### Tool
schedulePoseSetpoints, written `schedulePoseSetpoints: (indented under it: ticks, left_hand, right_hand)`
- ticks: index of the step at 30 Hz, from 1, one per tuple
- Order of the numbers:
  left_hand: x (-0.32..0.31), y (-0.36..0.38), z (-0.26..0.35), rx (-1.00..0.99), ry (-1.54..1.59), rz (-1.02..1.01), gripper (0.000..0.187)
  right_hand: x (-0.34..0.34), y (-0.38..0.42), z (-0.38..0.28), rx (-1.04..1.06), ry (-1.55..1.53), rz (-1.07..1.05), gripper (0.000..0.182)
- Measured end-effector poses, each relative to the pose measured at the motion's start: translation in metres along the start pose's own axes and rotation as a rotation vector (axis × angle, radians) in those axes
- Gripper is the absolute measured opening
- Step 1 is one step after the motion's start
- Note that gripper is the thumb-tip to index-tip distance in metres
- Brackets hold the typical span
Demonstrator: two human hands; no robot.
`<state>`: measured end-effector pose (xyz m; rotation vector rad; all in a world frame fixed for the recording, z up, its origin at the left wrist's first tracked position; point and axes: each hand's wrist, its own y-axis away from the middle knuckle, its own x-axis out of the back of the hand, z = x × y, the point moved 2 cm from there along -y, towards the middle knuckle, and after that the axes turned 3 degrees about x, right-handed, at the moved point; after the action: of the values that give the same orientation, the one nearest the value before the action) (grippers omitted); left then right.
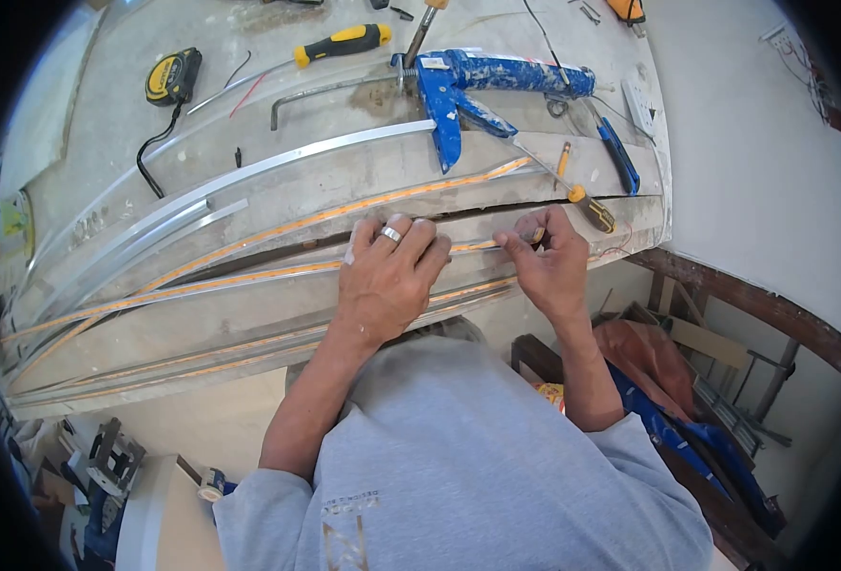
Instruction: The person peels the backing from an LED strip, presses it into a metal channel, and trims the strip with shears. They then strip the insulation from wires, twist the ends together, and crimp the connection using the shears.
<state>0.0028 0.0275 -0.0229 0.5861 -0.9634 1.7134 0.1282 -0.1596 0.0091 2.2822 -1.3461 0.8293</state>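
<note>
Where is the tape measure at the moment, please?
In the head camera's view, the tape measure lies at the upper left of the workbench, just left of the long screwdriver with the yellow-and-black handle.

The big gray table [221,43] has dusty, dirty spots, and soft light falls on it. To the right of the table is a smooth white wall [744,143]. A long brown wood bar [768,306] runs out from the table's lower right edge. Below the table, on the right, a reddish-brown sheet [644,357] lies in a messy pile.
</note>
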Motion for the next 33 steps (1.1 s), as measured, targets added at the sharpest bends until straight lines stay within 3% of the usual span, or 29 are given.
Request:
schedulePoseSetpoints:
  ticks: [2,5,8,21,24,26,27,29,33]
  left_hand:
    - [0.0,0.0,0.0,0.0,-0.02,0.009,0.021]
    - [-0.001,0.0,-0.001,0.007,-0.023,-0.004,0.02]
    - [-0.002,0.0,-0.001,0.01,-0.024,0.01,0.019]
    - [0.002,-0.004,0.004,0.01,0.005,0.009,0.018]
    - [0.017,-0.015,0.015,0.063,0.026,-0.099,0.017]
    - [0.03,-0.028,0.022,0.228,0.115,-0.338,0.014]
    - [0.037,-0.037,0.025,0.197,0.113,-0.338,0.014]
    - [0.048,-0.052,0.029,0.303,0.246,-0.57,0.017]
    - [0.053,-0.084,0.032,0.225,0.404,-0.69,0.025]
  right_hand:
    - [0.0,-0.001,-0.009,-0.039,0.186,-0.067,0.03]
    - [-0.002,0.002,-0.01,0.065,0.239,-0.037,0.029]
    - [0.0,0.002,-0.014,0.037,0.271,-0.061,0.029]
    - [0.016,0.002,-0.014,-0.043,0.118,-0.122,0.022]
    - [0.03,-0.004,-0.03,0.039,0.073,-0.162,0.023]
    - [0.039,-0.005,-0.037,0.076,0.001,-0.198,0.025]
    - [0.044,-0.005,-0.042,0.075,0.004,-0.167,0.025]
    - [0.051,-0.004,-0.053,0.106,0.008,-0.164,0.023]
    - [0.07,0.004,-0.069,0.14,0.02,-0.122,0.022]
